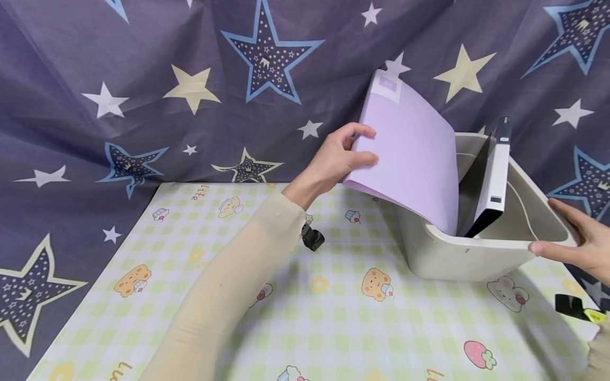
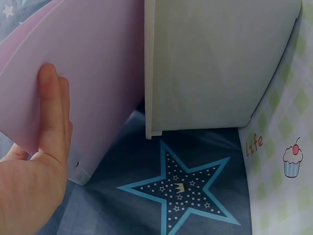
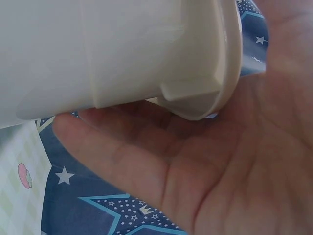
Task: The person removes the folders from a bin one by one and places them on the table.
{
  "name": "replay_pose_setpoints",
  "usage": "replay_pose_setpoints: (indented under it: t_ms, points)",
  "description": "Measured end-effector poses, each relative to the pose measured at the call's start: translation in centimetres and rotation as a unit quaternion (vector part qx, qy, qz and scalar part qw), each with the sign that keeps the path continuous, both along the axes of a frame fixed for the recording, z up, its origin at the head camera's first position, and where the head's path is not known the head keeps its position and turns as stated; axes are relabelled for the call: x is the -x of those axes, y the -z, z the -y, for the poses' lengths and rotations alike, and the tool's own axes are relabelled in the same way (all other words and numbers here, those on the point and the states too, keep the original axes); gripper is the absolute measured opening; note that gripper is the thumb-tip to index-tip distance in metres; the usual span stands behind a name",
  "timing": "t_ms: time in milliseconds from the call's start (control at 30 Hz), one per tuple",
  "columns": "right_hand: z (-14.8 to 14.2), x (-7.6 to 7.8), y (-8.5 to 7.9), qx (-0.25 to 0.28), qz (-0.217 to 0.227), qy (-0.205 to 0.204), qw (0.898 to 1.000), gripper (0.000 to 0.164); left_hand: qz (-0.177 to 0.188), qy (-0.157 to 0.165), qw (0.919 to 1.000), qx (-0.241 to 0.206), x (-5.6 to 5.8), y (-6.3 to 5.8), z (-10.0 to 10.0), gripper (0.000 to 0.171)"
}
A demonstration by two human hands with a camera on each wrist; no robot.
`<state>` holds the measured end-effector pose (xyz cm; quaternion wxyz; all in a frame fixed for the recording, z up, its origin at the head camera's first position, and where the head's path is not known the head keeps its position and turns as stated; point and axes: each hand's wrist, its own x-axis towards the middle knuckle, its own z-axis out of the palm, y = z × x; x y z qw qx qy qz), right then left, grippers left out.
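Note:
A light purple folder with a label at its top corner leans over the left rim of a pale grey plastic bin, its lower right part inside. My left hand grips the folder's left edge, thumb on the near face and fingers behind. In the left wrist view, those fingers lie flat along the folder's back. My right hand holds the bin's right rim, thumb on top. Its fingers stretch along the outer wall in the right wrist view. Inside the bin, a black-and-white box file stands tilted.
A white cord runs inside the bin. The bin stands at the table's right side, on a green checked tablecloth with cartoon prints. A dark star-patterned curtain hangs right behind the table. Black straps show near both wrists.

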<state>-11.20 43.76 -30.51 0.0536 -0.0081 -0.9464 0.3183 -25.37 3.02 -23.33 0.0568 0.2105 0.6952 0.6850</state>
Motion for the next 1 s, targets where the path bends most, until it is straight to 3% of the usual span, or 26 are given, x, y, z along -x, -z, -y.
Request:
replay_pose_setpoints:
  t_ms: [367, 1000]
  points:
    - [-0.1, 0.1, 0.4, -0.007, 0.003, 0.006, 1.0, 0.105, -0.019, -0.013, 0.9994, -0.024, -0.3, 0.8, 0.4, 0.04]
    - [-0.3, -0.1, 0.3, 0.019, 0.006, -0.006, 1.0, 0.104, -0.001, -0.027, 0.9969, -0.074, -1.3, 2.1, 1.5, 0.041]
